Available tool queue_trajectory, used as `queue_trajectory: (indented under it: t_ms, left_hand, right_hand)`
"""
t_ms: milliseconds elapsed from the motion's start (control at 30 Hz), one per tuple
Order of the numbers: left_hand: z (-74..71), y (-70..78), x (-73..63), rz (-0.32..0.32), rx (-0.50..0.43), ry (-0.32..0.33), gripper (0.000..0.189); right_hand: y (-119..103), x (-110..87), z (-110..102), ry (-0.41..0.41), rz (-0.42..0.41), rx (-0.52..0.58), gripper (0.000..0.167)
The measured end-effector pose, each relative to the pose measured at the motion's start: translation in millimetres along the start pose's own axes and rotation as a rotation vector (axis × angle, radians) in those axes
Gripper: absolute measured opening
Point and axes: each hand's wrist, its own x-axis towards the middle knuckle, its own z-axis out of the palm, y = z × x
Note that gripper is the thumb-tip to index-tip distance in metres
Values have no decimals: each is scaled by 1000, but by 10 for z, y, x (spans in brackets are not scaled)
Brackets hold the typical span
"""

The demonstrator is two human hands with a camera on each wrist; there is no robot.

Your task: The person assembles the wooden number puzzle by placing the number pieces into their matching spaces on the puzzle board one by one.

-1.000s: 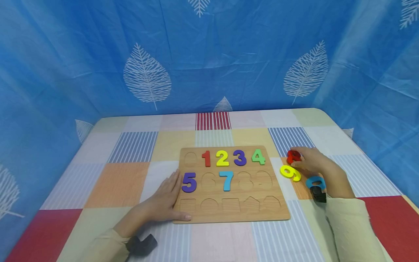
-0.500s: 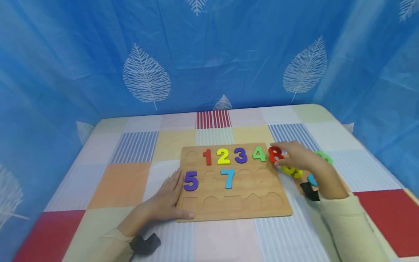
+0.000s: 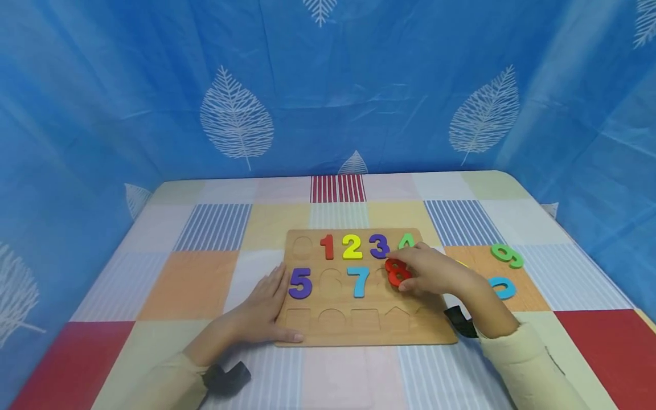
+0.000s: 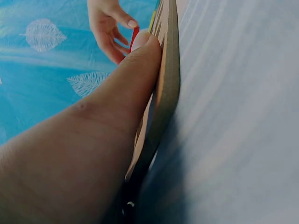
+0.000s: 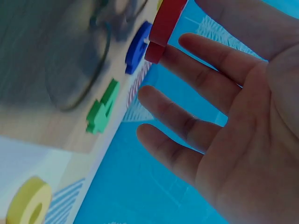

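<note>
My right hand (image 3: 433,273) pinches a red number 8 (image 3: 392,265) between thumb and fingertips. It holds the 8 slightly tilted over the right part of the second row of the wooden number board (image 3: 369,339), covering recesses there. In the right wrist view, the red 8 (image 5: 166,28) shows edge-on above the board, and the ring and little fingers stand away from it. My left hand (image 3: 258,310) lies along the board's left edge with straight fingers, its thumb on the front left corner. The purple 5 (image 3: 294,293) and blue 7 (image 3: 360,285) sit in the second row.
Along the top row sit a red 1 (image 3: 329,247), yellow 2 (image 3: 352,254), purple 3 (image 3: 382,246) and partly covered green 4 (image 3: 406,239). Right of the board lie a green curved number (image 3: 497,247), a blue ring-shaped piece (image 3: 509,292) and a yellow number (image 5: 21,205). A blue curtain hangs behind.
My right hand has picked up the red 8 from the right-hand pieces and carried it left over the board. The left hand has stayed at the board's edge.
</note>
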Motion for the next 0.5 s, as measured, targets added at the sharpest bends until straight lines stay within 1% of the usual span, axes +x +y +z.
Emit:
queue_trajectory:
  t_ms: [133, 233, 367, 500]
  left_hand:
    - [13, 29, 48, 14, -4, -5, 121]
    - [11, 37, 62, 25, -11, 8, 121]
    - [2, 22, 46, 24, -23, 29, 121]
    - [1, 6, 26, 25, -24, 22, 121]
  right_hand:
    - [-13, -29, 43, -5, 2, -16, 61]
    - [-30, -28, 56, -5, -13, -36, 61]
    - [-70, 9, 83, -7, -21, -51, 62]
    - [-108, 30, 140, -13, -10, -48, 62]
